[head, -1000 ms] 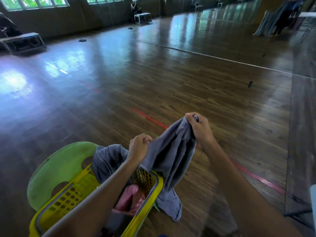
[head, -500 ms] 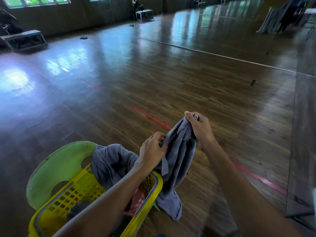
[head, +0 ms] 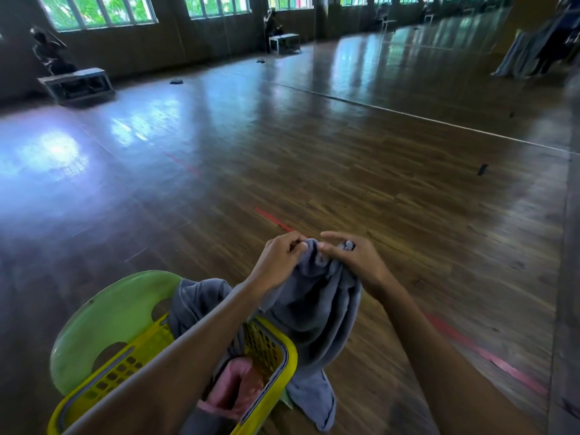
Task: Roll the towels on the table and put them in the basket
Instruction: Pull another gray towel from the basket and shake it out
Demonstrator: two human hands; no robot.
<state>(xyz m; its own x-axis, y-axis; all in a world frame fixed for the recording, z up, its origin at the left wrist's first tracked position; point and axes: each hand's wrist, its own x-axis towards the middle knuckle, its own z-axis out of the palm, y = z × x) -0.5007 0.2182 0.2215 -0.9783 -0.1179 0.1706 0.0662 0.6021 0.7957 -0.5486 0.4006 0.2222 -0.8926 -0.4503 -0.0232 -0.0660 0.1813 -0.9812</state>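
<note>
And the hands have closed up! A second ago the left hand [head: 279,262] sat low by the basket while the right hand [head: 354,262] held one corner up alone; half a second ago the left was climbing the cloth, and now the two are nearly touching at the top of the grey towel [head: 317,306]. The left fingers [head: 299,244] pinch the upper edge. The right fingers [head: 340,238] are curled round a bunched wad of the same edge, cloth poking out between them.

What does that give us? We read it as hunting along the hem for a second corner, so the towel can be opened out square. It is not rolled yet, and no worktop shows here, only the wooden floor [head: 345,171].

Where is the towel? Up in the air, held in front of us, above and just right of the yellow basket [head: 290,356], which sits on a green chair [head: 110,318]. Its long axis runs near enough straight down from the hands. The gathered top points away from us and the loose tail hangs outside the basket's right rim, clear of the floor as far as we can tell. It is crumpled and folded on itself, not flat.

A pink towel [head: 232,390] lies in the basket, and more grey cloth [head: 197,296] is draped at its far side; whether that is a separate towel we cannot tell
</note>
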